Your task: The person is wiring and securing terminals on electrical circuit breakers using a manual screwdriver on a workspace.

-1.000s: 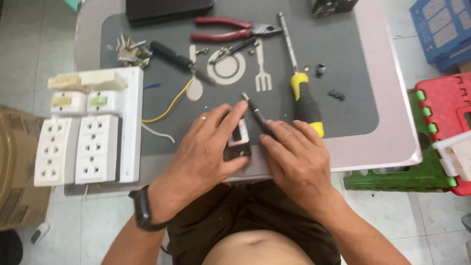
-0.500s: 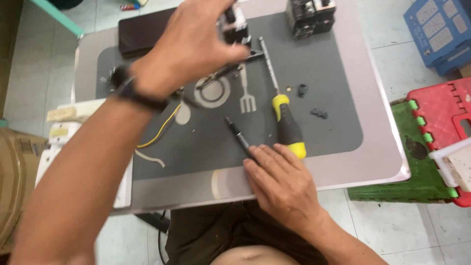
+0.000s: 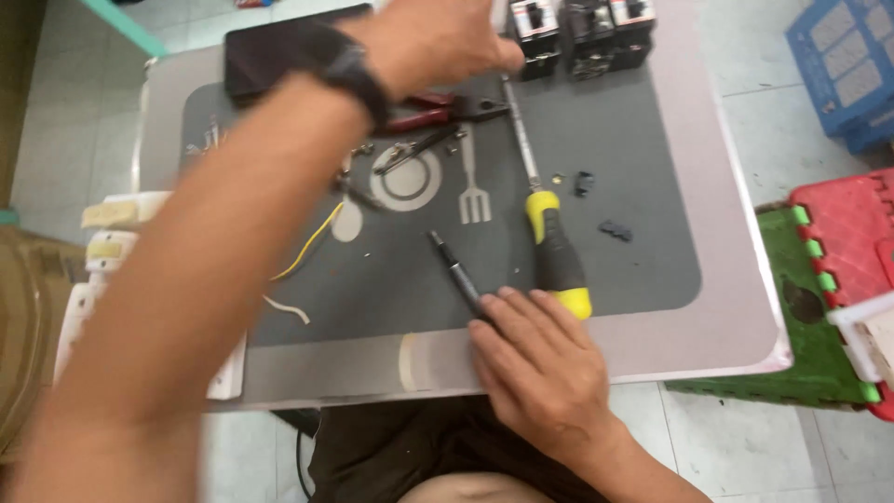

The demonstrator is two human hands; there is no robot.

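Even daylight, motion-blurred left arm

My left arm stretches far forward, left hand (image 3: 433,42) curled loosely; my right hand (image 3: 540,368) lies flat, fingers spread, near me.

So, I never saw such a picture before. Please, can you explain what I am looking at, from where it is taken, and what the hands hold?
A camera on a person's head looks down at a small table with a dark mat. There is no machine, only two bare hands. The left hand reaches far, to the black blocks at the table's back edge; whether it holds anything is unclear. The right hand rests on a thin dark tool. Beside it lies a yellow-black screwdriver. Red pliers, small screws and wires also lie there.
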